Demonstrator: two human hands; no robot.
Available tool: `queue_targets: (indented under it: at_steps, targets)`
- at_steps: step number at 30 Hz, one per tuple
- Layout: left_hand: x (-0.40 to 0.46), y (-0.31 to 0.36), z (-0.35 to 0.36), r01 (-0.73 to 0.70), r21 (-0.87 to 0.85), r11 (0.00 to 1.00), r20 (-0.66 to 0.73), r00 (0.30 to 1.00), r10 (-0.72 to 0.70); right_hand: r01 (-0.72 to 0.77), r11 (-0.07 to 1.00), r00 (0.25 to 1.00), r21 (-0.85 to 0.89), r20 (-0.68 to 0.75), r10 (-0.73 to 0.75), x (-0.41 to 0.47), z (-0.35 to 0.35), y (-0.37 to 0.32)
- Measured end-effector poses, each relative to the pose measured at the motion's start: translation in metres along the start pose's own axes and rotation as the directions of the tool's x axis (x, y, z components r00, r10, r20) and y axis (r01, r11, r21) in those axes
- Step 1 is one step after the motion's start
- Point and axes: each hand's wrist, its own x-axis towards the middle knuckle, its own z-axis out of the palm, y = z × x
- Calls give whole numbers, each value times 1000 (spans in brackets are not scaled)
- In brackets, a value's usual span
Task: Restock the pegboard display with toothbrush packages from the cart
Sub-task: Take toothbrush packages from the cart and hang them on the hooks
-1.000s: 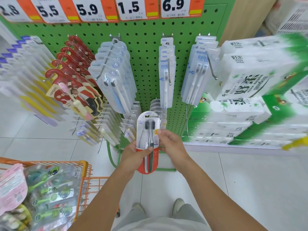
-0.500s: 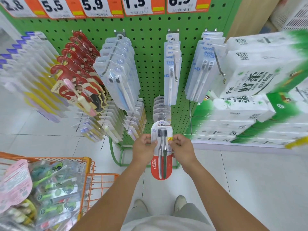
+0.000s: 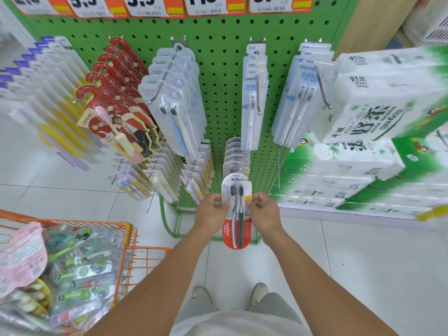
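Note:
A red and white toothbrush package (image 3: pixel 237 234) with two dark brushes stands upright between my hands. My left hand (image 3: pixel 210 210) pinches its left edge and my right hand (image 3: pixel 263 209) pinches its right edge. Its top touches the front of a row of like packages (image 3: pixel 236 156) hanging low on the green pegboard (image 3: pixel 218 76). The orange cart (image 3: pixel 126 241) at the lower left holds several more toothbrush packages (image 3: pixel 80 267).
Other hooks carry red packs (image 3: pixel 114 93), clear blue packs (image 3: pixel 169 93) and white packs (image 3: pixel 254 93). Stacked tissue bundles (image 3: pixel 378 112) fill the right. Price tags line the top. My shoes (image 3: pixel 258 293) stand on white floor tiles below.
Both hands have carried the package up and forward, from a tilted hold near my waist to upright against the low hook's row. The camera has dipped slightly.

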Motion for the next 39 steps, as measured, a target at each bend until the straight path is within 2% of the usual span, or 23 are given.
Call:
queue_targets:
  at_steps: [3, 7, 10, 13, 15, 17, 18, 20, 22, 24, 25, 27, 28, 31, 33, 36, 39]
  targets:
    - [-3, -7, -7, 7, 21, 1000, 9, 1000, -8, -24, 1000, 1000, -20, -2, 24, 16, 1, -8]
    - [-15, -28, -29, 69, -51, 996, -32, 997, -71, -81, 997, 997, -13, -7, 81, 43, 7, -22]
    - [-25, -49, -43, 113, -117, 987, -94, 988, -125, -119, 992, 992, -46, -50, 117, 51, 11, -28]
    - [-41, -66, -55, 143, -170, 975, -159, 972, -171, -228, 973, 968, -38, -112, 223, 45, 15, -9]
    - [-54, -84, -74, 155, -233, 960, -249, 945, -213, -253, 965, 966, -64, -74, 248, 22, 38, 8]
    - [-73, -106, -105, 171, -294, 940, -362, 891, -275, -255, 961, 948, -110, 169, 271, -15, 73, 19]
    - [-83, -119, -125, 179, -321, 930, -413, 857, -307, -249, 958, 899, -143, 333, 283, -37, 94, 20]
    - [-103, -147, -168, 208, -320, 924, -524, 774, -356, -136, 954, 735, -266, 619, 277, -81, 140, 15]
    - [-121, -178, -212, 254, -306, 918, -624, 675, -394, 130, 932, 585, -338, 785, 203, -111, 187, 15]
    - [-134, -210, -251, 297, -264, 918, -695, 602, -394, 454, 832, 489, -318, 870, 65, -126, 234, 13]
    - [-137, -229, -268, 327, -231, 917, -703, 596, -389, 599, 743, 437, -299, 899, 10, -130, 256, 12]
    - [-139, -267, -293, 398, -140, 907, -657, 648, -386, 805, 522, 348, -280, 937, -34, -133, 299, 11]
    - [-138, -285, -302, 429, -80, 900, -614, 690, -383, 851, 436, 334, -292, 942, -23, -134, 318, 12]
    - [-133, -327, -320, 436, 163, 885, -446, 833, -328, 890, 226, 394, -396, 918, 56, -135, 359, 29]
    - [-129, -346, -325, 406, 275, 872, -263, 904, -338, 887, 54, 452, -458, 887, 98, -136, 369, 43]
    - [-121, -366, -324, 336, 464, 820, -12, 928, -373, 869, -122, 490, -479, 868, 78, -139, 372, 52]
    - [-114, -365, -323, 286, 573, 768, 57, 921, -386, 852, -209, 507, -479, 855, 107, -146, 375, 49]
